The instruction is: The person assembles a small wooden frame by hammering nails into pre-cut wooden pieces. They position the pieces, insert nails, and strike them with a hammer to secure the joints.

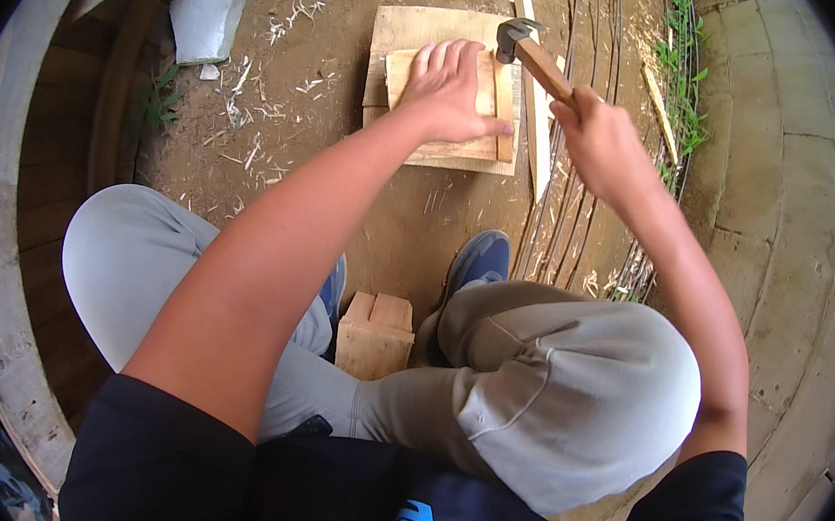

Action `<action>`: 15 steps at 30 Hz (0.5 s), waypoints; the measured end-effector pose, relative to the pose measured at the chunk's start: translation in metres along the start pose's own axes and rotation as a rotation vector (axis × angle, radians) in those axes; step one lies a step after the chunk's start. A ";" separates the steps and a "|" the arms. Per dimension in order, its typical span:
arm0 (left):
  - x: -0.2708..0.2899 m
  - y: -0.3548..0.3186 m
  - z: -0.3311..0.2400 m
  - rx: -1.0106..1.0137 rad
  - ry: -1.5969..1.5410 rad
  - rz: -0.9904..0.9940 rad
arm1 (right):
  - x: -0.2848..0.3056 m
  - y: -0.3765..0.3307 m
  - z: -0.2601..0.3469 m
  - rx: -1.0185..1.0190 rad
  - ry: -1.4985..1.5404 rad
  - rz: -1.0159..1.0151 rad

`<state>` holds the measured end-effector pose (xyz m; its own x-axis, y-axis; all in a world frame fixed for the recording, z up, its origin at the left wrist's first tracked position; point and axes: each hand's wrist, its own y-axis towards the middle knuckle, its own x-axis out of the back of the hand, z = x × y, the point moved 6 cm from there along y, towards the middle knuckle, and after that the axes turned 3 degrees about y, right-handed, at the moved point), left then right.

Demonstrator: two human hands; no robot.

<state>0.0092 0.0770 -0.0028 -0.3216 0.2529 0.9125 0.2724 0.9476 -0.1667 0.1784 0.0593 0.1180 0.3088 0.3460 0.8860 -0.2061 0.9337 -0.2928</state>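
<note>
My right hand (601, 146) is wrapped round the wooden handle of a claw hammer (545, 68). The hammer's dark metal head is over the far end of a narrow wooden strip (503, 103), and I cannot tell whether it touches. That strip lies along the right side of a pale wooden panel (458, 151). Flat on the panel rests my left hand (443, 97), fingers stretched away from me and thumb reaching across the strip. Beneath the panel is a larger wooden board (410, 22). Part of the panel is hidden under my left hand.
A small wooden block (375, 345) stands between my feet. Loose wood strips (538, 137) and long thin rods (571, 215) lie right of the board. At the far left sits a pale stone slab (206, 25). Shavings litter the dirt; a paved surface (776, 195) runs along the right.
</note>
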 end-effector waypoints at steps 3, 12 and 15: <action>-0.001 -0.001 0.007 -0.009 -0.021 -0.056 | 0.044 0.002 0.030 -0.025 0.137 -0.200; 0.004 0.005 0.005 0.000 -0.002 -0.032 | 0.027 -0.001 0.017 0.021 0.127 -0.245; -0.001 -0.001 0.001 0.007 -0.017 0.004 | 0.038 -0.006 0.019 -0.014 0.328 -0.410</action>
<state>0.0080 0.0758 -0.0035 -0.3355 0.2601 0.9054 0.2675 0.9479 -0.1732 0.1744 0.0648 0.1606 0.6366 -0.0399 0.7701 0.0048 0.9988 0.0479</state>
